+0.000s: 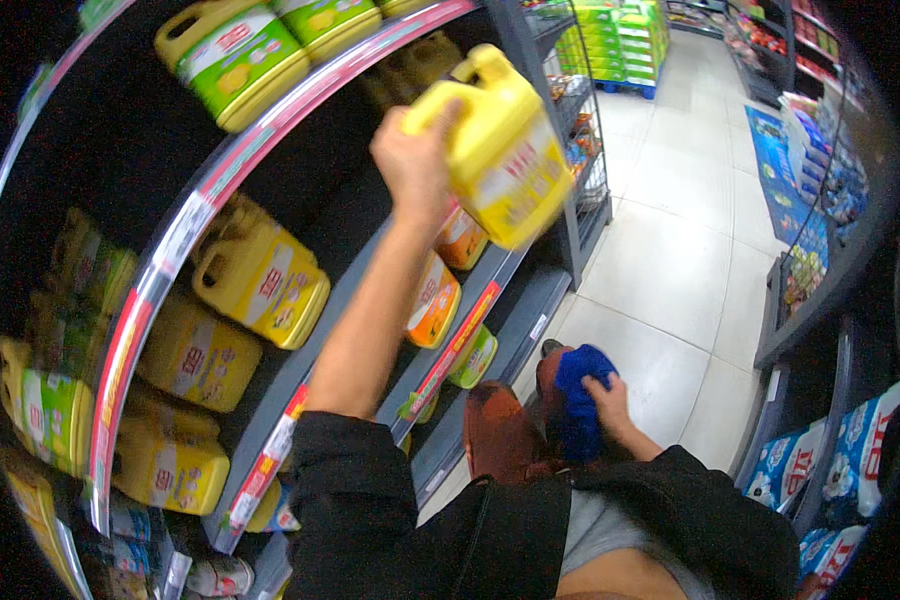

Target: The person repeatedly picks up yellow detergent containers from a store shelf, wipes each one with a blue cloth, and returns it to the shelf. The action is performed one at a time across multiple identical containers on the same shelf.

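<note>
My left hand (pixel 418 161) grips the handle of a yellow plastic jug (pixel 506 169) and holds it up in front of the shelves, tilted. The jug's label is blurred. Low on the right, my right hand (pixel 607 401) holds a bunched blue cloth (pixel 579 390) above my brown shoes. Left of my raised forearm, a similar yellow jug (pixel 274 274) stands on the middle shelf (pixel 345 277). Orange-labelled jugs (pixel 433 304) sit on a shelf below and behind my left arm.
Green-labelled jugs (pixel 244 64) line the upper shelf, behind a pink price strip (pixel 270 112). A grey shelf upright (pixel 540 150) stands beside the raised jug. Across the tiled aisle (pixel 645 315), blue and white bags (pixel 787 465) fill a low shelf. Green packs (pixel 619 45) are stacked farther off.
</note>
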A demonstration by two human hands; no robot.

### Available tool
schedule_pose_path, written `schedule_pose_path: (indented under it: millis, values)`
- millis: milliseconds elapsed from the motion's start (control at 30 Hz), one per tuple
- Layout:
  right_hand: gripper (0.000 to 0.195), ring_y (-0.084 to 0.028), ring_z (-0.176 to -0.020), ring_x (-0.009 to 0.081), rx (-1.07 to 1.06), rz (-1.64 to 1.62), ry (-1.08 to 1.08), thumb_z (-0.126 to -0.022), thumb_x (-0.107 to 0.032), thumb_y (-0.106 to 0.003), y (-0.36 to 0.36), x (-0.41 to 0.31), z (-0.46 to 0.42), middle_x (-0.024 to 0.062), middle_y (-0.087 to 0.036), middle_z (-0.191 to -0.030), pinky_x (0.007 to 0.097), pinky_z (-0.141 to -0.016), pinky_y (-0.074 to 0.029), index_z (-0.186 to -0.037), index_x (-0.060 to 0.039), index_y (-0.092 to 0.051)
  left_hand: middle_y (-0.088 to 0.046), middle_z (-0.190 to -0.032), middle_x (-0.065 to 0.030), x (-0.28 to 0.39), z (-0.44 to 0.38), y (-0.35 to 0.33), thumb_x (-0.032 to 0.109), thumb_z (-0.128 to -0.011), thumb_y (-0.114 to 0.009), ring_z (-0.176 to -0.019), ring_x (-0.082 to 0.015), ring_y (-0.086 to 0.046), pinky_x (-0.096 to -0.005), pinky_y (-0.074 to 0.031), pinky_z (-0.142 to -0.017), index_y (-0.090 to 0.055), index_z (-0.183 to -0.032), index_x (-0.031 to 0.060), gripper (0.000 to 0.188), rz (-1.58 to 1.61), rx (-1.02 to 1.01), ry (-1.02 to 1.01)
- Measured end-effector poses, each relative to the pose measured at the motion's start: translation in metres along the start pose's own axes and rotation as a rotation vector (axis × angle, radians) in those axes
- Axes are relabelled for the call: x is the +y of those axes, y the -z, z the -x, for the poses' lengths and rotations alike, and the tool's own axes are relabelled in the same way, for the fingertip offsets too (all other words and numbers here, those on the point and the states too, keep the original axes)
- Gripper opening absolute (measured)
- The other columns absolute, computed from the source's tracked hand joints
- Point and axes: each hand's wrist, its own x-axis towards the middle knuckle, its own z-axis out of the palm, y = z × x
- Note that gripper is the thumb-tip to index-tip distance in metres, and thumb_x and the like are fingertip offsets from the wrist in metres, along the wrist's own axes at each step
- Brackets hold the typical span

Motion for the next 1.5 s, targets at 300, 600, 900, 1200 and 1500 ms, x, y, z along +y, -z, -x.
schedule_pose_path:
  millis: [300, 600, 900, 1200, 1500]
  values:
    - [0.022, -0.061, -0.063, 0.0204, 0.456, -0.295, 0.013, -0.087, -0.016, -0.057, 0.090, -0.051, -0.004, 0.0074, -0.061, -0.082, 0.0334, -0.054, -0.052, -0.105, -0.0030, -0.056, -0.064, -0.074, -0.0105, -0.019, 0.240, 0.041, 0.034, -0.074, -0.077, -0.066, -0.0217, -0.062, -0.0352, -0.048, -0.061, -0.064, -0.078, 0.0036, 0.033, -0.388, -0.527, 0.467]
    - [0.032, -0.059, -0.090, 0.0178, 0.206, -0.062, 0.107, -0.091, -0.014, -0.057, 0.088, 0.057, -0.019, 0.0076, -0.063, -0.104, 0.0296, -0.080, -0.047, -0.117, 0.0043, -0.056, -0.060, -0.089, -0.0123, -0.003, 0.264, 0.038, 0.031, -0.077, -0.072, -0.091, -0.0307, -0.053, -0.0412, -0.042, -0.080, -0.061, -0.092, 0.0049, 0.032, -0.359, -0.904, 0.137]
    - [0.036, -0.060, -0.091, 0.0192, 0.039, -0.018, 0.012, -0.093, -0.022, -0.057, 0.072, 0.109, -0.044, 0.0088, -0.063, -0.107, 0.0312, -0.079, -0.047, -0.119, 0.0032, -0.055, -0.060, -0.090, -0.0129, -0.025, 0.258, 0.077, 0.030, -0.080, -0.069, -0.092, -0.0313, -0.052, -0.0411, -0.042, -0.081, -0.059, -0.096, 0.0052, 0.031, -0.357, -0.815, 0.225]
    - [0.034, -0.059, -0.092, 0.0209, 0.075, -0.017, -0.029, -0.091, -0.017, -0.057, 0.027, 0.057, -0.020, 0.0107, -0.062, -0.107, 0.0333, -0.080, -0.047, -0.117, 0.0048, -0.055, -0.061, -0.090, -0.0120, -0.029, 0.257, 0.088, 0.025, -0.080, -0.068, -0.089, -0.0299, -0.052, -0.0388, -0.043, -0.080, -0.060, -0.099, 0.0063, 0.028, -0.375, -0.773, 0.293]
    - [0.028, -0.058, -0.094, 0.0215, 0.083, 0.060, -0.020, -0.087, -0.008, -0.050, 0.046, 0.091, -0.029, 0.0122, -0.064, -0.102, 0.0337, -0.085, -0.045, -0.110, 0.0040, -0.059, -0.065, -0.092, -0.0109, -0.041, 0.251, 0.099, 0.017, -0.081, -0.067, -0.086, -0.0192, -0.063, -0.0314, -0.048, -0.076, -0.060, -0.101, 0.0049, 0.024, -0.438, -0.716, 0.426]
